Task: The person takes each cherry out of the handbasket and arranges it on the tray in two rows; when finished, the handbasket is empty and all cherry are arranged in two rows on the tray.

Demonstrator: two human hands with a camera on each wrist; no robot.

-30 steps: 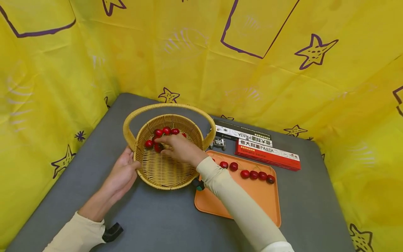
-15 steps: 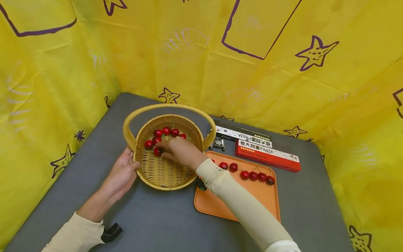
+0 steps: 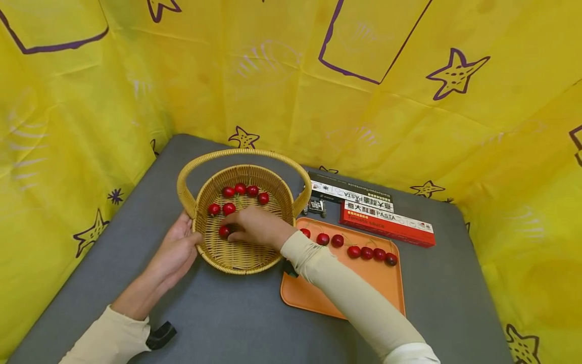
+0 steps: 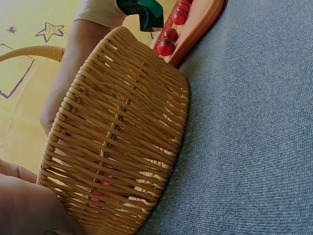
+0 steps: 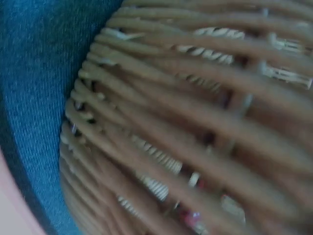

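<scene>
A round wicker basket (image 3: 245, 255) with a tall arched handle stands on the grey table. My left hand (image 3: 177, 253) grips its left rim, thumb over the edge and fingers against the outer wall. In the left wrist view part of that left hand (image 4: 34, 208) shows beside the woven wall. My right hand (image 3: 259, 226) reaches into the basket and pinches a red cherry (image 3: 224, 232) between thumb and index finger, low over the woven floor. Several other cherries (image 3: 240, 189) lie toward the back and left of the basket. The right wrist view shows only the basket's outer weave (image 5: 195, 112) up close.
To the right lies an orange tray (image 3: 386, 298) with several cherries (image 3: 366, 254) in a row, partly under my right forearm. Behind it are a red pasta box (image 3: 386, 225), a black and white pasta box (image 3: 350, 191) and a small dark toy-like object (image 3: 316, 207). Yellow cloth (image 3: 273, 101) surrounds the table.
My right hand has moved the pinched cherry toward the front of the basket, away from the others. A cherry near it has shifted slightly. My left hand keeps its grip in place.
</scene>
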